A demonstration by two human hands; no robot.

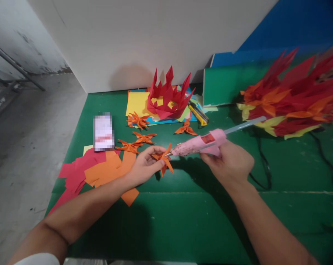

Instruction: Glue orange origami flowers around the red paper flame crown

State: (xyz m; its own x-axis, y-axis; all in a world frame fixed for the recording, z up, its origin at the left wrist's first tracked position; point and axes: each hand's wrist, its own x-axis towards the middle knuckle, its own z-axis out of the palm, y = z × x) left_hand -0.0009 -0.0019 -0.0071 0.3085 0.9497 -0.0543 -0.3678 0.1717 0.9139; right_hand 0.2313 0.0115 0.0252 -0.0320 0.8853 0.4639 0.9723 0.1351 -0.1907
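Between the thumb and fingers of my left hand (148, 165) is an orange folded paper flower (166, 165) with pointed petals. My right hand (231, 163) is wrapped round the handle of a pink hot glue gun (195, 144). Its nozzle points left and meets the middle of the flower, though I cannot tell whether glue is coming out. A clear glue stick (245, 125) sticks out of the gun's back end. Beyond my left hand lie more orange flowers (144, 138), and another orange flower (186, 127) rests apart, above the gun.
Orange paper strips (104, 171) and red paper strips (85, 165) lie at the left, below a blurred-out phone-like object (103, 131). Behind, a red paper crown (169, 106) and a yellow utility knife (198, 114) rest on coloured sheets (134, 103). A red-orange paper arrangement (290, 99) and black cord (262, 165) are at right.
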